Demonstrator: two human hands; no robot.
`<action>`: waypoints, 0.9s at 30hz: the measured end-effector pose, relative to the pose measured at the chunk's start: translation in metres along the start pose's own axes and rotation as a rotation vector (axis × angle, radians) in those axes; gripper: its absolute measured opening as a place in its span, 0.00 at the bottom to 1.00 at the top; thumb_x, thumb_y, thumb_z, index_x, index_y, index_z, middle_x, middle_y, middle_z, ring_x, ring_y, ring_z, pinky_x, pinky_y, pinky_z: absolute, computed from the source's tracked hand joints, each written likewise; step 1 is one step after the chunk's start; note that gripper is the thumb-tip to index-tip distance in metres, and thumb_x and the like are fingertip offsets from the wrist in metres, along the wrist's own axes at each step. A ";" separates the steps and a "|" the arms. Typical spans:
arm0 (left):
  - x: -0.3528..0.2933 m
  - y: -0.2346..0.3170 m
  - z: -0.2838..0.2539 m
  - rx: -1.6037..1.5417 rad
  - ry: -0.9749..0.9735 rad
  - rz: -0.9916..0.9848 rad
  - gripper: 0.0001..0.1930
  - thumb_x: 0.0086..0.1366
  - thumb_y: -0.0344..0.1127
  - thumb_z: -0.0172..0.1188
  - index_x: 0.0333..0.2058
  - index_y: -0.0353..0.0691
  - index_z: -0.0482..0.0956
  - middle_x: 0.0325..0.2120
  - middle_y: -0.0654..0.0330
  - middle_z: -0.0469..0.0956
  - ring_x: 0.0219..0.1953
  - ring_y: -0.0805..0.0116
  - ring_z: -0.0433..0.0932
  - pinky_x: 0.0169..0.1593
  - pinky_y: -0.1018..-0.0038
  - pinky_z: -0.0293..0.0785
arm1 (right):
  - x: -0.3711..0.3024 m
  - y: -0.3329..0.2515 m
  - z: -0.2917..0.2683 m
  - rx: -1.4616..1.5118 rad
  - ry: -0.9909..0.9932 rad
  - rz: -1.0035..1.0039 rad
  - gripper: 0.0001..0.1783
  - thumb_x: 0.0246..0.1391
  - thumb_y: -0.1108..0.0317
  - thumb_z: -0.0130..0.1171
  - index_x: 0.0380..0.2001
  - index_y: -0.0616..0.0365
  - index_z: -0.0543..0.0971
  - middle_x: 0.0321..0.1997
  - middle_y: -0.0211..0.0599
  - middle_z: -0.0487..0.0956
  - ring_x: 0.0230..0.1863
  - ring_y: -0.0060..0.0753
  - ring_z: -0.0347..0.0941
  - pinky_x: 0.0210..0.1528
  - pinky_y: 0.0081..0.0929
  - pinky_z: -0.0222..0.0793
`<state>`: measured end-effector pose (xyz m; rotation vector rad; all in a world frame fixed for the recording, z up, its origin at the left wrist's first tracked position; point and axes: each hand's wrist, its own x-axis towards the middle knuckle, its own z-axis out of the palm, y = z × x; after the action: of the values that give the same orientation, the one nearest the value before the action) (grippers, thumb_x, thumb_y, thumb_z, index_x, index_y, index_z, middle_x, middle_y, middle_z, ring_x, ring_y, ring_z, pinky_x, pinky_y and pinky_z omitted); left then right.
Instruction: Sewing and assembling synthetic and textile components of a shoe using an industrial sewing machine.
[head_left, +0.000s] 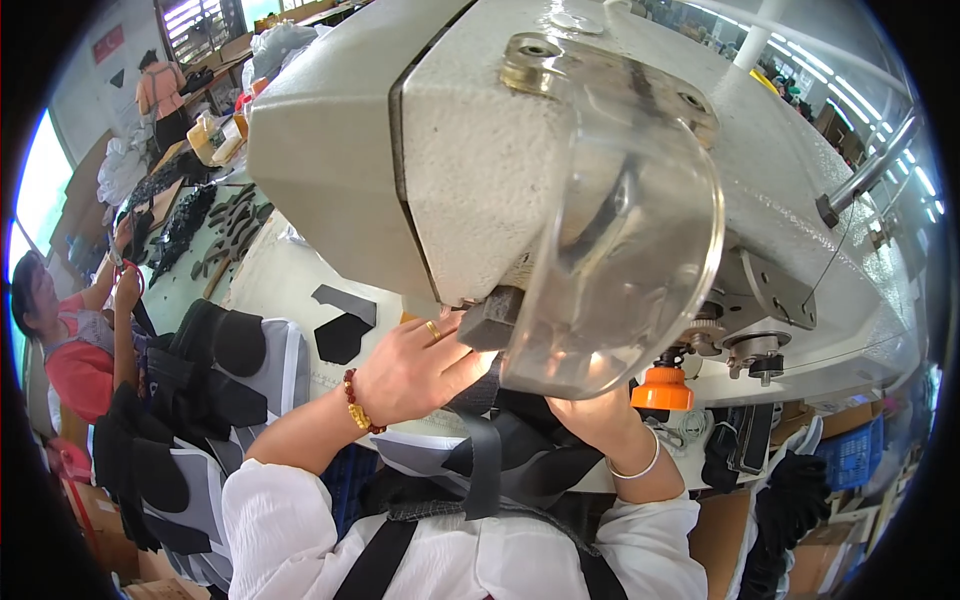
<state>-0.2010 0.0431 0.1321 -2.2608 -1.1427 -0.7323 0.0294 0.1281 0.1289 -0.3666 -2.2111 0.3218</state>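
Observation:
A large cream sewing machine (480, 170) fills the upper middle, with a clear plastic guard (640, 250) in front of its needle area. My left hand (405, 370), wearing a ring and a beaded bracelet, reaches in beneath the machine head from the left. Its fingers are bent together, and the tips are hidden behind a dark block and the guard. My right hand (600, 415) comes in from the right, its fingers mostly hidden behind the guard. Between the hands lies a grey and black fabric piece (425, 452). A black strap (482, 465) hangs over it towards me.
Black and grey cut pieces (345, 325) lie on the table left of my hand. Stacked grey and black panels (200, 470) stand farther left. An orange knob (662, 390) sits near my right hand. A co-worker (85, 340) holds red-handled scissors at left; a blue crate (852, 452) stands right.

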 end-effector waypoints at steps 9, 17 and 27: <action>-0.001 -0.001 -0.002 -0.060 -0.017 -0.061 0.12 0.55 0.31 0.64 0.41 0.42 0.82 0.37 0.51 0.79 0.32 0.63 0.81 0.31 0.72 0.78 | -0.007 0.009 0.010 0.014 0.033 0.011 0.06 0.38 0.74 0.65 0.24 0.59 0.78 0.29 0.39 0.78 0.30 0.46 0.75 0.35 0.40 0.70; 0.006 0.003 -0.008 -0.110 0.019 -0.075 0.12 0.57 0.30 0.64 0.41 0.41 0.82 0.38 0.52 0.78 0.36 0.61 0.82 0.34 0.71 0.78 | -0.005 0.006 0.005 0.156 -0.011 0.080 0.09 0.39 0.72 0.66 0.26 0.59 0.78 0.31 0.39 0.79 0.33 0.47 0.76 0.38 0.40 0.70; -0.004 -0.003 -0.002 -0.124 -0.099 -0.121 0.15 0.56 0.31 0.58 0.43 0.42 0.80 0.40 0.50 0.78 0.26 0.61 0.77 0.31 0.70 0.76 | -0.013 0.018 0.009 0.047 -0.041 -0.004 0.10 0.40 0.72 0.66 0.28 0.59 0.77 0.32 0.38 0.78 0.32 0.46 0.75 0.38 0.41 0.69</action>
<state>-0.2062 0.0417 0.1315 -2.3698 -1.3236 -0.7640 0.0328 0.1389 0.1079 -0.3333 -2.2397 0.3813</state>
